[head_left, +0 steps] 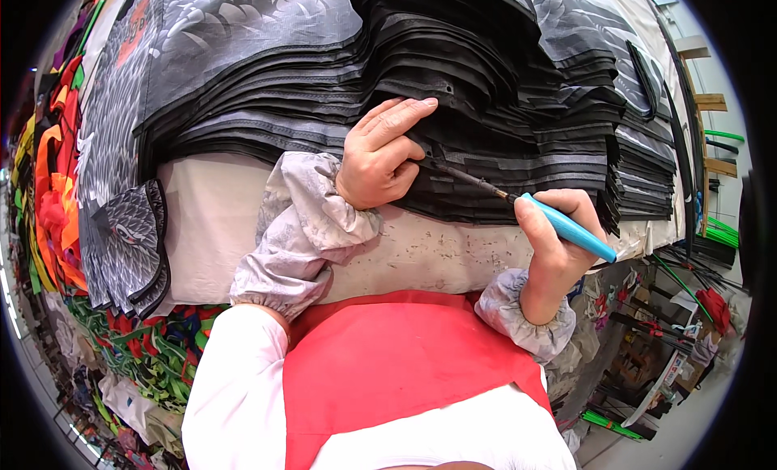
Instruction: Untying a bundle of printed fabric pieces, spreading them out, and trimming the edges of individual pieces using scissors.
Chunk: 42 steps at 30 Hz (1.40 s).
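Observation:
A soldering iron (571, 227) with a light blue handle rests in my right hand (558, 264), fingers and thumb wrapped round it. Its thin metal shaft slants up and left, and the tip meets black cloth close to my left thumb. My left hand (376, 163) lies on the front of a thick stack of grey patterned cloth pieces (267, 106) with black edges. Its thumb and bent fingers pinch a black cloth edge (437, 146), while the upper fingers lie over the folds. A small hole shows in the black cloth just above those fingertips.
The stack lies on a pale, speckled table (437, 247). One folded feather-patterned piece (133, 243) hangs over the left front corner. Bright red and orange cloth (57, 195) is heaped beyond the left edge. Green rods (720, 231) and wooden slats (712, 102) stand at the right.

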Motion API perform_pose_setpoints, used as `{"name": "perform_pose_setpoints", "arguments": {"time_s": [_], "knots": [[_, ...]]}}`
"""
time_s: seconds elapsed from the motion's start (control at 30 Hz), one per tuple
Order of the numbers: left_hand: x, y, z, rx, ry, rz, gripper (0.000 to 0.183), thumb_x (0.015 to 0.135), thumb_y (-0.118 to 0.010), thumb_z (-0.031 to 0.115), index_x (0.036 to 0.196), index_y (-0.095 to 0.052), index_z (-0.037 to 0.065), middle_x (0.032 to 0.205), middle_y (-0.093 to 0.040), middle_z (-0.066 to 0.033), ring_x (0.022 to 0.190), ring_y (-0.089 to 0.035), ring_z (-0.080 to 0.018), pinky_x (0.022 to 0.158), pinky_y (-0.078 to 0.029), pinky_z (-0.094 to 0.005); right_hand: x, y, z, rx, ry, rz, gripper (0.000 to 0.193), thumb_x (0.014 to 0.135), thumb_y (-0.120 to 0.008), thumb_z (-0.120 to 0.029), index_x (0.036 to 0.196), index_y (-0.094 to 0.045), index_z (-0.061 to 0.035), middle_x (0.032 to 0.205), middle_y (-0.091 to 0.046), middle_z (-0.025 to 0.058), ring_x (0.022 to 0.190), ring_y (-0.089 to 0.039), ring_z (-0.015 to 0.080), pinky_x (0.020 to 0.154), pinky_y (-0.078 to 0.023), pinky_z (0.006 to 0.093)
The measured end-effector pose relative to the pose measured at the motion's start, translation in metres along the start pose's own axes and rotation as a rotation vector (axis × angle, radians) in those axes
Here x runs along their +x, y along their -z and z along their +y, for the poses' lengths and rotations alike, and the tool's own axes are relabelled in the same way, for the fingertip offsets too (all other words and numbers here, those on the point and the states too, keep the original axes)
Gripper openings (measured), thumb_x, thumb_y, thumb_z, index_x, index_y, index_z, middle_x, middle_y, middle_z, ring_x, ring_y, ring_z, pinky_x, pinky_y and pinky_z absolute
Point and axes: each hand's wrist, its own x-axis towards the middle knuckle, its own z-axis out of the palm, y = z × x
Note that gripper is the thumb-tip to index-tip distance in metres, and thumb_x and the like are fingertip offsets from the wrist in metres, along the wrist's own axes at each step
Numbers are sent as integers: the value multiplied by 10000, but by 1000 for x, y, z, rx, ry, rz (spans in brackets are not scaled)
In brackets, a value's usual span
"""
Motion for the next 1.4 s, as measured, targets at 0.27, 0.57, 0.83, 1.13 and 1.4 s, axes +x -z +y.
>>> {"name": "perform_pose_setpoints", "arguments": {"time_s": [0.27, 0.57, 0.83, 1.13, 1.4], "knots": [[6, 8, 2, 28, -24, -43, 187, 557, -631, -57, 727, -616, 19, 1213, -635, -197, 1087, -628, -335, 949, -497, -433, 2, 13, -3, 34, -107, 6, 153, 698, -781, -30, 760, -647, 12, 623, -607, 10, 529, -519, 58, 511, -385, 193], [63, 4, 8, 308, 290, -204, 141, 692, -677, -32, 819, -658, 26, 877, -693, -118, 859, -703, -267, 804, -553, -350, -4, 35, -8, 126, -73, 129, 134, 676, -744, -15, 736, -630, 23, 620, -599, 35, 523, -524, 81, 517, -387, 197], [40, 8, 11, -119, 337, -151, 313, 754, -697, 15, 1055, -629, 72, 1174, -614, -203, 1072, -623, -348, 942, -496, -396, -9, 51, -4, 164, -20, 221, 139, 681, -741, -8, 751, -627, 29, 638, -609, 49, 537, -533, 87, 526, -398, 198], [30, 8, 18, 278, -16, -322, 198, 778, -721, 94, 972, -700, 63, 1340, -522, -228, 1131, -569, -373, 973, -465, -383, -6, 38, 2, 105, 60, 222, 156, 669, -758, 2, 758, -631, 22, 666, -627, 60, 535, -543, 100, 526, -416, 208], [43, -6, -33, -346, 641, -374, 191, 880, -665, 153, 896, -693, -36, 874, -704, -146, 773, -663, -228, 709, -503, -312, -4, 1, 2, -162, 548, 99, 259, 623, -820, 16, 804, -635, 1, 664, -627, 87, 537, -604, 198, 506, -478, 276]]}}
